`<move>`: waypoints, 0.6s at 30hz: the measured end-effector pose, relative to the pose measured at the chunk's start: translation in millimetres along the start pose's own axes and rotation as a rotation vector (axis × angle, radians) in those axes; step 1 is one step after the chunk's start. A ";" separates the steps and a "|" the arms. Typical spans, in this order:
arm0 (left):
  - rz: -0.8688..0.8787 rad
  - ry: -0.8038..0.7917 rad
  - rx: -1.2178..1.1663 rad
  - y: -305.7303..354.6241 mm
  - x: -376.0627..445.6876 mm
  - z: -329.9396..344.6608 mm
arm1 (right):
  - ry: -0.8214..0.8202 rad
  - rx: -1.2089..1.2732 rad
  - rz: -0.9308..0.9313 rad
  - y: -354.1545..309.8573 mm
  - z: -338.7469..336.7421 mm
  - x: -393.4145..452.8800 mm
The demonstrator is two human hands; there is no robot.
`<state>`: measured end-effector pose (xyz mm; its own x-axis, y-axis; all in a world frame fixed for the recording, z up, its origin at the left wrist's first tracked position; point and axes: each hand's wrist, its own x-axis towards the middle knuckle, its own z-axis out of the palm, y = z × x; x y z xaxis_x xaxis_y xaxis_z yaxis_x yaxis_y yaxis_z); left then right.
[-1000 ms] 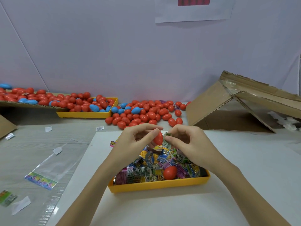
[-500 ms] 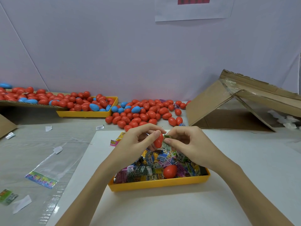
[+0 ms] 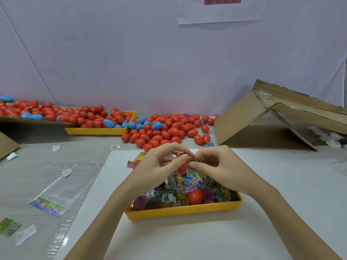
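Observation:
My left hand grips a red plastic egg half between thumb and fingers, held above the near yellow tray. My right hand pinches a small green packet right against the egg half's open side. The tray is filled with several colourful small packets, and another red egg piece lies among them. How far the packet sits inside the egg half is hidden by my fingers.
A pile of red and blue eggs lies at the back, beside a second yellow tray heaped with more. A torn cardboard box lies on its side at right. A clear plastic bag and paper scraps are at left.
Both hands have stayed over the tray and drawn a little closer together. The egg half has turned slightly in my left hand as the right fingers push the packet at it.

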<state>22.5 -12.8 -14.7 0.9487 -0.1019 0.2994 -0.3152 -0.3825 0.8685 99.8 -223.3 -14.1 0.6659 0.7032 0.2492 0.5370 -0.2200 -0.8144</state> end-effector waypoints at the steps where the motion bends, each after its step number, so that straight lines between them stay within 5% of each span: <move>1: -0.005 -0.005 -0.004 0.4 -0.5 0.0 | -0.007 0.002 0.005 -0.1 -0.2 -0.4; 8: -0.027 -0.065 -0.022 -1.0 -2.6 -0.5 | -0.008 0.035 0.035 -1.4 -0.1 -1.0; 18: -0.005 0.044 -0.089 0.8 -1.6 1.7 | 0.078 0.118 0.072 -0.2 -5.6 -0.8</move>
<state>20.8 -14.5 -15.2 0.9489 -0.0592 0.3100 -0.3131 -0.2998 0.9011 102.1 -227.6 -11.2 0.7412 0.6329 0.2236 0.4248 -0.1843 -0.8863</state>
